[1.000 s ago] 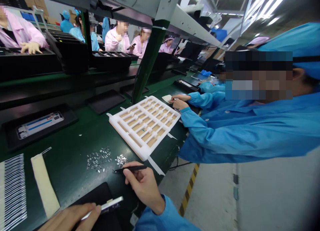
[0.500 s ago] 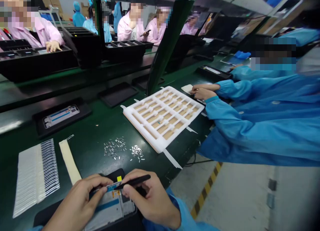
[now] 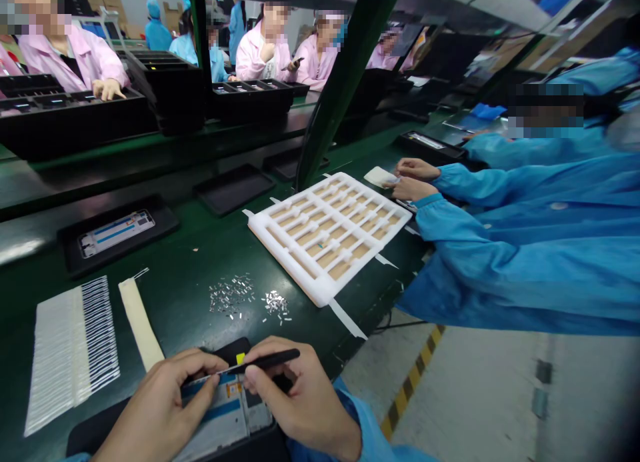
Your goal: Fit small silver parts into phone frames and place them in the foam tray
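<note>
My left hand point(image 3: 160, 409) pinches the top edge of a phone frame point(image 3: 220, 415) that lies in a black tray point(image 3: 100, 429) at the near table edge. My right hand point(image 3: 300, 395) grips black tweezers point(image 3: 265, 362), whose tip points left at the frame's top edge near a small yellow tab point(image 3: 241, 358). Two small heaps of tiny silver parts point(image 3: 230, 294) lie on the green mat just beyond my hands.
A white foam tray point(image 3: 327, 232) with several slots lies to the right, next to a co-worker in blue point(image 3: 525, 249). A strip sheet point(image 3: 70, 349) and a cream pad point(image 3: 140, 322) lie on the left. A black tray with another phone frame point(image 3: 116, 231) sits farther back. More people work behind.
The view dropped and swung left early on, and both my hands came together over the phone frame. Since half a second ago, the hands have barely shifted; the co-worker's hands moved slightly.
</note>
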A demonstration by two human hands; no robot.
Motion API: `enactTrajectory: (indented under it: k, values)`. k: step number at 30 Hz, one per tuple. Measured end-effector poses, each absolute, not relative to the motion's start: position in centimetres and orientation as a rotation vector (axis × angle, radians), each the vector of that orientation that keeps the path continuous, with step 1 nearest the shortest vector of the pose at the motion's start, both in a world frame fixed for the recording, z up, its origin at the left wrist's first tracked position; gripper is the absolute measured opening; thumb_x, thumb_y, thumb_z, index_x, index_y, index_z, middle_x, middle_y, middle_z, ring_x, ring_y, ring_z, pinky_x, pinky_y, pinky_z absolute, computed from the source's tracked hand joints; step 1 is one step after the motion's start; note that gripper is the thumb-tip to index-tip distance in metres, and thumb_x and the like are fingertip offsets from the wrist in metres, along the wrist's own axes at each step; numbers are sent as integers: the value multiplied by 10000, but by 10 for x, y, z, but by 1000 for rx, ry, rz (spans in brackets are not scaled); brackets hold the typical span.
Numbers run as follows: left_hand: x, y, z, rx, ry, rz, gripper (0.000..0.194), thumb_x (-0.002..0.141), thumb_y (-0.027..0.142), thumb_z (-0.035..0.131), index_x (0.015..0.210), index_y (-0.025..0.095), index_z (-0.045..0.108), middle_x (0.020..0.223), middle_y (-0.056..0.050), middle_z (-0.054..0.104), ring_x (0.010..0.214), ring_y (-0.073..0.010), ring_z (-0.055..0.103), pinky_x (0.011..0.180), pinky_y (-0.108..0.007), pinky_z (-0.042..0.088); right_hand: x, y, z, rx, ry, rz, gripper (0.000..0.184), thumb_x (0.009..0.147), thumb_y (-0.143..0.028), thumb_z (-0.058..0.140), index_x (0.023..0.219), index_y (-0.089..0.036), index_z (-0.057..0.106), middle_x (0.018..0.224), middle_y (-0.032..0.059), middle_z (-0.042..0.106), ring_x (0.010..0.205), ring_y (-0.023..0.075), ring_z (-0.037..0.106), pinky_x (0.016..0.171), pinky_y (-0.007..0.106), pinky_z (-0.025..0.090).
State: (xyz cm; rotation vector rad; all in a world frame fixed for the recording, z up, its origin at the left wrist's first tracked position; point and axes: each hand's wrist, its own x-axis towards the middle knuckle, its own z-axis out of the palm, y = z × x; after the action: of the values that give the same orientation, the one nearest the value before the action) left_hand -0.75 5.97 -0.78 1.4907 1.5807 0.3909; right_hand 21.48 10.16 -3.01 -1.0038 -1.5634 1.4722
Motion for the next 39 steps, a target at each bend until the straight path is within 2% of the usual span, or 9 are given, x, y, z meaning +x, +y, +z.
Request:
enactTrajectory:
  k: [11,15,23,28,35,39]
  values:
    - [-4,56,-20,1502,1681,442,280,990,466,564,978,328,807,1013,9,805,951,-201,752,848,-280,560,215,99,-28,-976,-1612,1342,108,933,-205,736,961,-173,836,894,90,812,758,208,798,649,253,631]
    - [-7,57,-22,1521,1682,401,273,1014,487,571,1006,340,801,1041,17,810,955,-199,758,858,-270,567,217,99,-27,-905,-1656,1225,121,934,-163,720,973,-176,835,902,100,826,820,224,811,750,283,644]
    - [-7,56,-21,1611,1674,481,295,1037,513,580,1033,326,808,1019,-2,823,949,-201,782,815,-243,582,218,97,-29,-815,-1724,1156,178,950,-119,714,1075,-182,824,989,113,851,906,229,827,846,299,673]
    - [-6,55,-23,1584,1709,404,278,1037,501,568,1005,336,791,1023,18,820,935,-192,777,822,-244,593,220,92,-34,-734,-1811,1108,250,981,-90,666,1179,-186,785,1069,133,828,991,237,811,906,322,675]
    - [-13,55,-18,1795,1637,448,330,1097,464,495,1272,331,741,1189,-2,833,1032,-166,810,857,-203,633,223,89,-37,-659,-2019,867,294,1015,-86,646,1266,-208,737,1132,129,827,1020,254,800,944,347,663]
    - [-18,49,-13,2124,1616,574,339,1080,310,517,1383,330,668,1139,14,849,950,-141,833,795,-161,643,221,85,-40,-716,-1933,934,284,1018,-99,666,1259,-230,741,1142,109,818,1015,237,797,944,330,659]
